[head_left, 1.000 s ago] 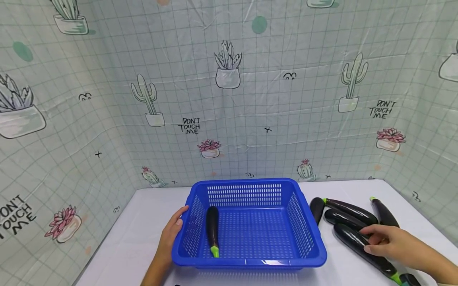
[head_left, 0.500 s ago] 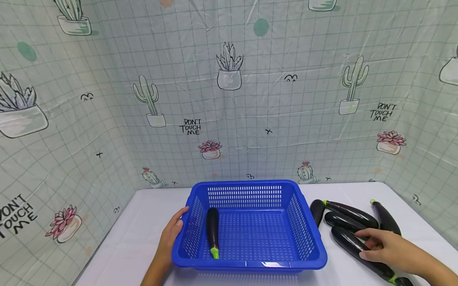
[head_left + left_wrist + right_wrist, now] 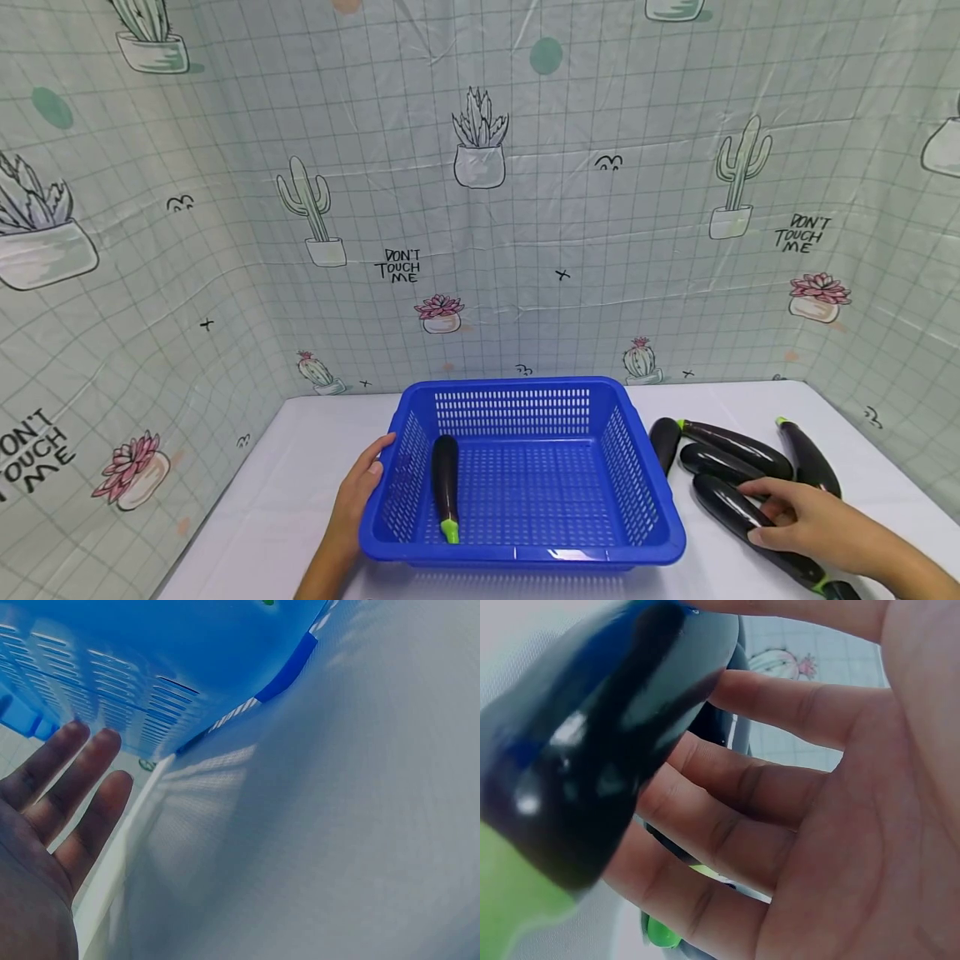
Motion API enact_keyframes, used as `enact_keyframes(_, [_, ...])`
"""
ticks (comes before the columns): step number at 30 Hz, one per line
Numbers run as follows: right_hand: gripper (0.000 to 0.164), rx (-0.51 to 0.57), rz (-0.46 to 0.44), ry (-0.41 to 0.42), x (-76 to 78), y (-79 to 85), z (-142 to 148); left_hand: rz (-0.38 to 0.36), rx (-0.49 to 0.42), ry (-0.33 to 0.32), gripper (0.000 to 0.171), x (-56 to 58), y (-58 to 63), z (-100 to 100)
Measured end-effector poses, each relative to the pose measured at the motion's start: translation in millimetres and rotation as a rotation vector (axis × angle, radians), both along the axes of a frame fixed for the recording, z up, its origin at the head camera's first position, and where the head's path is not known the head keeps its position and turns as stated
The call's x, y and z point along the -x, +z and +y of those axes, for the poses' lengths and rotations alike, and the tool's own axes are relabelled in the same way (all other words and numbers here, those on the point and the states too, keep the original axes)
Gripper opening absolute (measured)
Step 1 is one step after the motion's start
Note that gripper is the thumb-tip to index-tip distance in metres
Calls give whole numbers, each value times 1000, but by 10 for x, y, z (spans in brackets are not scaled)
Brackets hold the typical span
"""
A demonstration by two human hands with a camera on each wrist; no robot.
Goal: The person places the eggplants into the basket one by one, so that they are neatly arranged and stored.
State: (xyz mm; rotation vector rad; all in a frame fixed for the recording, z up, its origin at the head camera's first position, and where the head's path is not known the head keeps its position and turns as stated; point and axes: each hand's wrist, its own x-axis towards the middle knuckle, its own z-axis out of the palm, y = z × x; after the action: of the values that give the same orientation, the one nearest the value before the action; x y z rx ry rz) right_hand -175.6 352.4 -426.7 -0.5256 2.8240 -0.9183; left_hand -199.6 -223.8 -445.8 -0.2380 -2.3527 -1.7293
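The right grip (image 3: pixel 813 521) pinches one black eggplant (image 3: pixel 731 510) on the right of the white desk (image 3: pixel 262 500); other eggplants (image 3: pixel 742 447) crowd its far side. The left grip (image 3: pixel 352 500), fingers straight, touches the blue basket (image 3: pixel 525 552), which contains another eggplant (image 3: pixel 446 479). The far curtain (image 3: pixel 510 242) reads "DON'T TOUCH ME".

Smooth, glossy eggplants (image 3: pixel 723 504) — plastic basket (image 3: pixel 517 553) (slightly shiny) — matt cloth (image 3: pixel 315 450).
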Motion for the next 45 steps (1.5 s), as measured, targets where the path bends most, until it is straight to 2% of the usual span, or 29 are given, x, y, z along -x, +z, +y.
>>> enact_keyframes(15, [61, -32, 27, -18, -9, 23, -78, 11, -22, -19, 47, 9, -19, -22])
enact_keyframes(23, [64, 2, 29, -5, 3, 2, -71, 11, -18, -18, 47, 0, -10, -12])
enact_keyframes(30, [61, 98, 56, 22, 1, -6, -46, 19, -17, -19, 48, -7, 8, -5])
enact_keyframes(34, [63, 174, 18, -8, 12, 18, -47, 24, -15, -19, 48, -2, 10, -7])
enact_keyframes(40, [75, 276, -104, -85, 22, 51, -49, 7, -16, -24, 49, -7, 17, -5])
enact_keyframes(45, [79, 364, -175, -108, 7, 26, -57, 2, -35, -31, 49, -7, 17, -2])
